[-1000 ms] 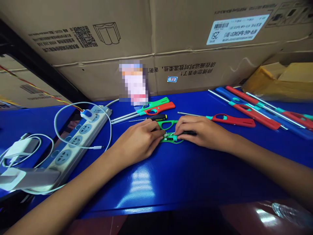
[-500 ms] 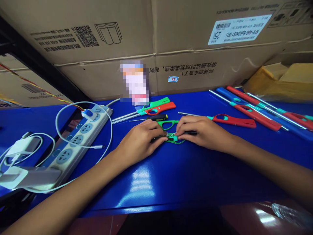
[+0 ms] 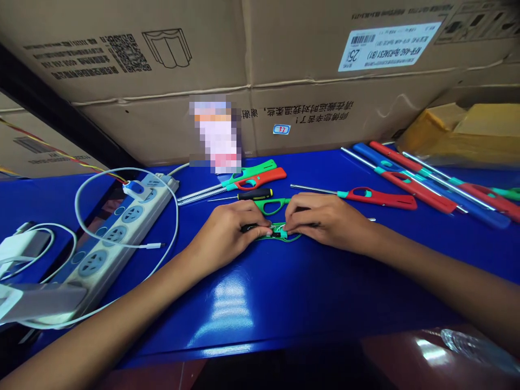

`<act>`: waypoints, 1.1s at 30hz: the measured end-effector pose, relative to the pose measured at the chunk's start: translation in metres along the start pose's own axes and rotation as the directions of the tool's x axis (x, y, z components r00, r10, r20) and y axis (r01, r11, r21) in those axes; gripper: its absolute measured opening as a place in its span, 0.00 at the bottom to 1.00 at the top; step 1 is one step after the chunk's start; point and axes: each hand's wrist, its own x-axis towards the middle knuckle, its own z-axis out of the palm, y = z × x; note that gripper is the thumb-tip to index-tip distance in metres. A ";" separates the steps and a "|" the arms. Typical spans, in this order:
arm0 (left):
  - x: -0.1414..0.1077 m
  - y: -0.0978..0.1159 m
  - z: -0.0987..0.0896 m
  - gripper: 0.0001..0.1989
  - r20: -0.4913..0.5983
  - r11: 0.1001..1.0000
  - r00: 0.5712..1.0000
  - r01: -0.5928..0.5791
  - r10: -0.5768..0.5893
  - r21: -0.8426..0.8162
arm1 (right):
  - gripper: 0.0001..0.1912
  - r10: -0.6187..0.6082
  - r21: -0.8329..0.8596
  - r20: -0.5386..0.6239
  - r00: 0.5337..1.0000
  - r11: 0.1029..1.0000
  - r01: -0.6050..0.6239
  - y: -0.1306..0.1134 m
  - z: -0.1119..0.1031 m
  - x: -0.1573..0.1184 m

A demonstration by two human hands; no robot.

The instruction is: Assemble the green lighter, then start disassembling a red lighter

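Observation:
An opened green gas lighter (image 3: 279, 235) lies on the blue table with black and metal parts and a thin pale wire showing inside. My left hand (image 3: 233, 225) is closed in a pinch at its left end, around a dark part. At the other end, the fingers of my right hand (image 3: 325, 219) are pinched on the teal section by the wire. A bright metal tip (image 3: 371, 219) peeks out beyond my right knuckles. Just behind the opened lighter rests another green casing piece (image 3: 270, 206) with a trigger loop. My fingers hide much of the lighter.
A screwdriver (image 3: 254, 194), a red lighter (image 3: 377, 198) and several more lighters lie behind my hands. At left are a power strip (image 3: 114, 235) and a white cable (image 3: 151, 246). A blurred-out phone-like object (image 3: 221, 138) leans against a large cardboard box (image 3: 162, 124).
The view has shifted slightly, so everything sits a little further left. Both hands stay pinched on the opened lighter. A metal tip now shows past my right hand.

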 end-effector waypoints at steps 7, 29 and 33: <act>0.001 0.006 -0.003 0.03 0.001 0.998 0.998 0.062 -0.062 0.010 | 0.12 -0.087 -0.175 0.072 0.994 0.980 0.098 -0.008 0.000 -0.002; 0.002 0.009 -0.009 0.10 0.102 0.996 0.991 0.084 -0.085 0.017 | 0.06 -0.004 0.126 0.074 0.997 0.992 -0.005 0.003 -0.008 0.000; 0.002 0.008 -0.008 0.10 0.099 0.996 0.991 0.086 -0.089 0.030 | 0.08 0.009 0.084 0.104 0.995 0.996 -0.018 0.001 -0.009 0.000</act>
